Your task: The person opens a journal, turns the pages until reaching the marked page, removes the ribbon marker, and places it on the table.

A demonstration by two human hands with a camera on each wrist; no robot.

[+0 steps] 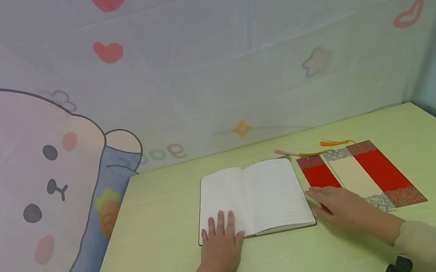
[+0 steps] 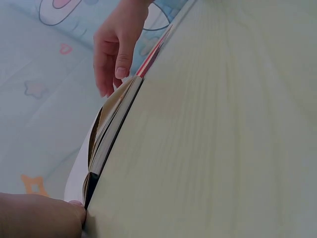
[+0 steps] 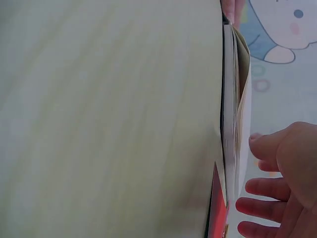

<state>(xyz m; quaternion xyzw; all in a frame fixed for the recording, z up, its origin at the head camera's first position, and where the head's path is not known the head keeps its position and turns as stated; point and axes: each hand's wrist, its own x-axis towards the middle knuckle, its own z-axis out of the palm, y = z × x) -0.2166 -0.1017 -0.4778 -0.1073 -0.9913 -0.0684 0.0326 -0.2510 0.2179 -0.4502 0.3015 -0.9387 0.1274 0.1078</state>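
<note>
An open notebook (image 1: 273, 193) with lined white pages lies on the table. My left hand (image 1: 220, 248) rests flat on the lower part of its left page, fingers spread. Beside the notebook's right edge is my right hand (image 1: 344, 206), its fingers loosely bent with nothing between them. It overlaps the lower part of a red bookmark (image 1: 317, 173) in the head view. To the right lie a cream bookmark (image 1: 357, 176) with patterned ends and another red bookmark (image 1: 388, 171). In the right wrist view, the right thumb and fingers are spread apart near the notebook's page edges (image 3: 230, 109).
The pale green-yellow table (image 1: 154, 220) runs back to a cloth backdrop (image 1: 202, 86) printed with hearts and a cartoon animal. A pink tassel (image 1: 286, 152) and an orange tassel (image 1: 335, 142) lie above the bookmarks, near the notebook's upper right corner.
</note>
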